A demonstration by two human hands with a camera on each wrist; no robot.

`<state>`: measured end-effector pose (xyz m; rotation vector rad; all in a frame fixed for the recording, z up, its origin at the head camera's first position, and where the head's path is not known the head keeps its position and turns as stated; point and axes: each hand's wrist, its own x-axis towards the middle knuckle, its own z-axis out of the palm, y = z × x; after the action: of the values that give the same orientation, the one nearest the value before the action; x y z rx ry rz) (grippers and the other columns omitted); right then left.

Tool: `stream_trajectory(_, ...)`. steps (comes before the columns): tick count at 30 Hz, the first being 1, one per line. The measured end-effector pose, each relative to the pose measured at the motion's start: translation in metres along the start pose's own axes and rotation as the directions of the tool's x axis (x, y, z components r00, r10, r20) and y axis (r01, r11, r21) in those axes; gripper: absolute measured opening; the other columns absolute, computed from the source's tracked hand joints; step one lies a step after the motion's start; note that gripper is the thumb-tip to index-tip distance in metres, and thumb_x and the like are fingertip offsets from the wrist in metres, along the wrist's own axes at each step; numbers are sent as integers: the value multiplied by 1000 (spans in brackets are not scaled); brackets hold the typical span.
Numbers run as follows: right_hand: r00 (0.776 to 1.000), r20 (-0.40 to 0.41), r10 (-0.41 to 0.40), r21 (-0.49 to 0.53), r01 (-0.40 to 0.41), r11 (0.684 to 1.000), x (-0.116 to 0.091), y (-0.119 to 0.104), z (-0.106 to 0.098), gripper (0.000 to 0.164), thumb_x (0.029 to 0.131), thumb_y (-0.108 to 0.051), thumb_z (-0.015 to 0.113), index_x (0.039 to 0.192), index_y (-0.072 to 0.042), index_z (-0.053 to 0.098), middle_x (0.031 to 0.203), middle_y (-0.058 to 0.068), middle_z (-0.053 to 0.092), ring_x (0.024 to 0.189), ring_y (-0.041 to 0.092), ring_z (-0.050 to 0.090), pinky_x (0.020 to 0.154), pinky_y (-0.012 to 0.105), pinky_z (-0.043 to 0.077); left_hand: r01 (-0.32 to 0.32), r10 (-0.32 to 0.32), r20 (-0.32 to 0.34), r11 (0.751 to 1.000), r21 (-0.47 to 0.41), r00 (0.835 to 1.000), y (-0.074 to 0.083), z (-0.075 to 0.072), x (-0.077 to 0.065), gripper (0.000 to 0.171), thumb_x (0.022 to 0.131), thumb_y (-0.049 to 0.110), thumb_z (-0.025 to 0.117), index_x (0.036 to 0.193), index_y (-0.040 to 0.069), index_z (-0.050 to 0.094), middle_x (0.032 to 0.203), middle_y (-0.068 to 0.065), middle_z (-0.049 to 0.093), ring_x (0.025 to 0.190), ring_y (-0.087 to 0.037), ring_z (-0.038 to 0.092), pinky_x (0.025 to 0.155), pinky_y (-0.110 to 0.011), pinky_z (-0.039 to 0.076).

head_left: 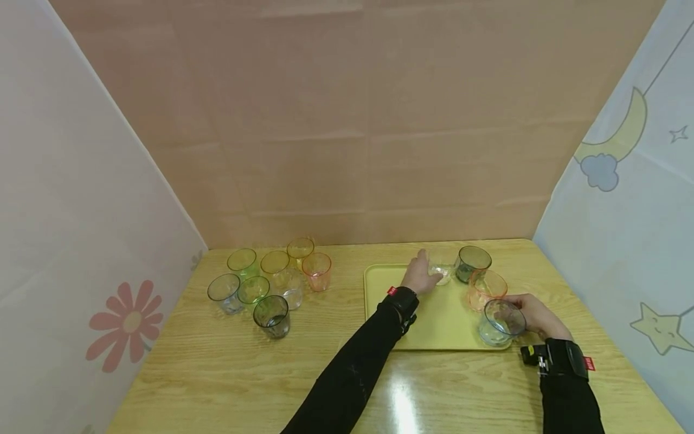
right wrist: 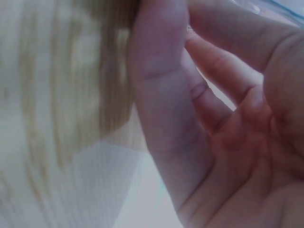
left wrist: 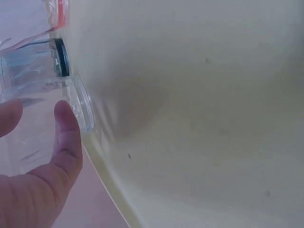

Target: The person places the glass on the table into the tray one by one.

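Note:
My left hand [head_left: 420,276] is at a clear glass [head_left: 441,275] near the back of the yellow tray [head_left: 417,328]. In the left wrist view the thumb [left wrist: 66,137] is raised in front of this glass, with a gap between it and a fingertip. At the tray's front right corner, my right hand [head_left: 539,316] holds the right side of a blue-rimmed glass [head_left: 496,331]; the right wrist view shows curled fingers and only a sliver of rim. A dark grey glass [head_left: 470,265] and an orange-pink glass [head_left: 484,292] stand between these two.
Left of the tray, several tinted glasses stand grouped on the wooden table [head_left: 217,374], among them a dark grey one [head_left: 273,319], a pink one [head_left: 317,274] and a green one [head_left: 242,262]. A brown paper wall [head_left: 347,150] rises behind, with white panels at both sides.

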<state>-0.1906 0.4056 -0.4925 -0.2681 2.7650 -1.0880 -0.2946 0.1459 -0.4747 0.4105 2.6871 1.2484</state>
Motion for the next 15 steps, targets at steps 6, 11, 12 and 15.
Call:
stream_trajectory(6,1000,-18,-22,-1,22,1000,-2,0,1,48,92,-19,67,124,15,58,112,29,66,78,-2,56,57,25,43,2,-1,4,999,-32,1000,-10,-11,-3,75,91,24,71,152,11,30,141,-14,53,130,-27,52,101,-36,49)
stream_trajectory(11,999,-34,-16,-22,16,1000,-2,1,0,47,91,-21,69,123,12,61,113,28,66,83,-4,58,61,26,47,-28,29,8,996,-79,1000,-17,-21,-7,72,92,21,70,151,10,31,137,-15,57,123,-26,58,93,-34,53)
stream_trajectory(12,999,-32,-11,-18,11,1000,-1,1,0,47,91,-20,69,123,12,60,112,29,66,82,-3,58,61,26,47,-37,37,6,996,-83,999,-17,-23,-7,71,92,21,70,151,10,32,137,-16,57,121,-27,59,91,-34,54)
stream_trajectory(15,1000,-19,14,-1,-14,1000,0,1,0,49,92,-20,68,125,14,58,113,30,65,81,-4,55,60,25,47,-57,56,-7,995,-88,998,-17,-29,-11,70,92,22,70,150,9,34,136,-16,58,117,-27,61,86,-33,55)
